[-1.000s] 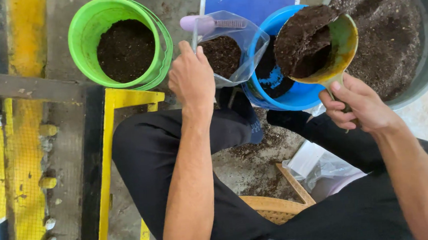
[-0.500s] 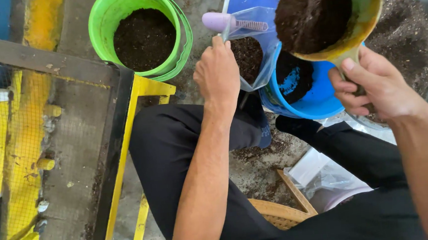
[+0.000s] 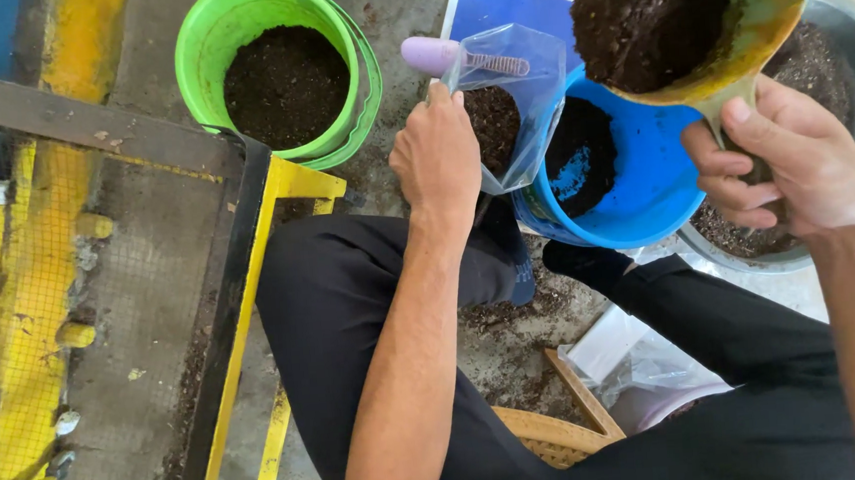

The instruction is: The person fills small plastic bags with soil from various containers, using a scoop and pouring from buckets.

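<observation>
Grey tub [image 3: 840, 36]: far right, largely hidden behind my scoop; dark soil inside.

Yellow-and-black mesh frame [image 3: 100, 293]: at my left, beside my knee.

Blue bucket [image 3: 643, 170]: on the floor between my knees and the grey tub, a patch of soil at its bottom.

Green bucket [image 3: 280, 70]: upper left, well apart from the blue one, about half full of soil.

Yellow-green scoop [image 3: 732, 8]: raised above the blue bucket, heaped with dark soil, tilted toward the bag.

Clear plastic bag [image 3: 508, 99]: standing just left of the blue bucket, touching its rim; mouth open, soil in its lower part.

My right hand [image 3: 794, 169]: fingers wrapped tight around the scoop's handle, thumb pressed on top.

My left hand [image 3: 437, 154]: closed on the near edge of the bag, pinching it open.

Lilac-handled tool [image 3: 455, 58]: lying across the bag's mouth, the handle end sticking out left, just above my left hand.
</observation>
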